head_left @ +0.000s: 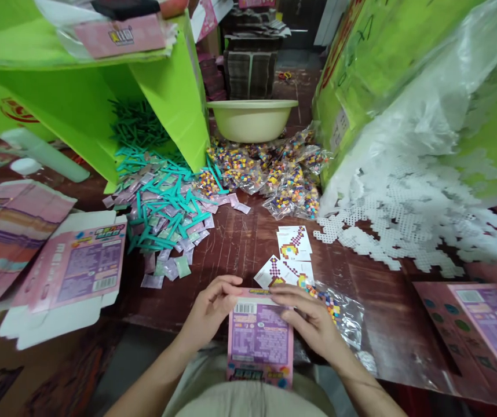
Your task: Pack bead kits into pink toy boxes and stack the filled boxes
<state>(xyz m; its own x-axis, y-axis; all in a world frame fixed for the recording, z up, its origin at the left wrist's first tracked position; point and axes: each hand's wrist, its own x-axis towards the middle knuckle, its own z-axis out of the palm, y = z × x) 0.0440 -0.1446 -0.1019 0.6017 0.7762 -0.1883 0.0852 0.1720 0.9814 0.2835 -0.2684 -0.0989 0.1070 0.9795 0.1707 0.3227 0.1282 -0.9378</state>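
Note:
A small pink and purple printed carton [260,339] stands at the table's front edge, against my lap. My left hand [211,304] grips its upper left corner between thumb and fingers. At the upper right, my right hand [311,318] has its fingers curled over the same top edge. Just beyond the carton lie white cards [294,243] printed with pixel patterns. A clear bag of colourful beads [333,304] rests beside my right hand, partly hidden by it. The inside of the carton cannot be seen.
Left are flat cartons [87,263] and a heap of teal plastic sticks [170,208] with small sachets. Ahead are bagged beads [292,185] and a cream basin [254,121]. White pegboards [396,214] spill at right. Green boxes [165,87] flank the table.

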